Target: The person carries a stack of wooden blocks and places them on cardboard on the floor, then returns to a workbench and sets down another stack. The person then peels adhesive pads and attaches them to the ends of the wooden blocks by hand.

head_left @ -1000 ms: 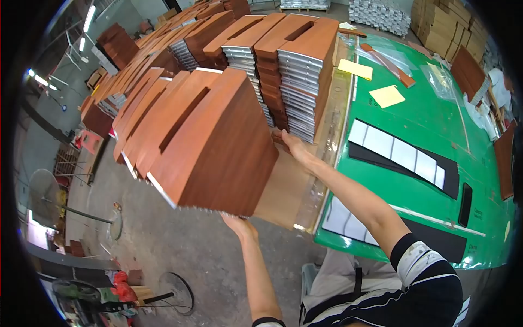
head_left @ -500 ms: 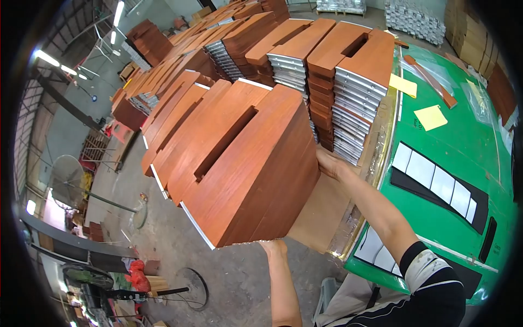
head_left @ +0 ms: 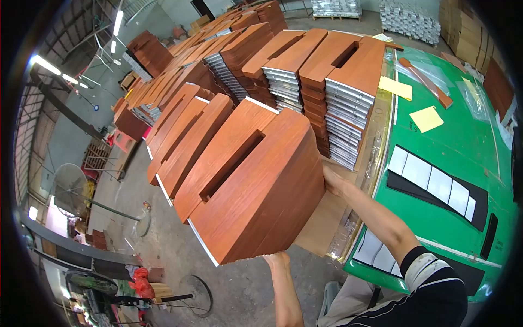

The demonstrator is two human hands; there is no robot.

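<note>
Standing fan (head_left: 70, 187), round and grey, is standing at far left on the concrete floor (head_left: 163, 248). Red bag (head_left: 142, 282) is lying lower down, near a black fan (head_left: 90, 280). Rows of red-brown panels (head_left: 188, 65) are running away toward the back, packed side by side.

Near stack (head_left: 261, 191) is sitting mid-view, beside the closest panels of those rows; its top is showing a long dark slot, and a white strip is edging its lower left end. Left hand (head_left: 277, 260) is holding the near stack at its lower edge, palm up against it; fingers are mostly hiding, so their spread is impossible to tell. Right hand (head_left: 333, 181) is gripping the same stack at its right side, fingers partly hiding behind it. Both hands are touching the wood, the stack lying between them.

Brown cardboard (head_left: 321, 224) is showing just right of the stack. Beyond the right hand, tall stacks (head_left: 343, 98) with silvery edges are standing beside the green table (head_left: 436, 147). Yellow papers (head_left: 426, 119), a brown slat (head_left: 425, 83), black sheets with white strips (head_left: 433, 177) and a slim black object (head_left: 489, 236) are lying on the green surface.
</note>
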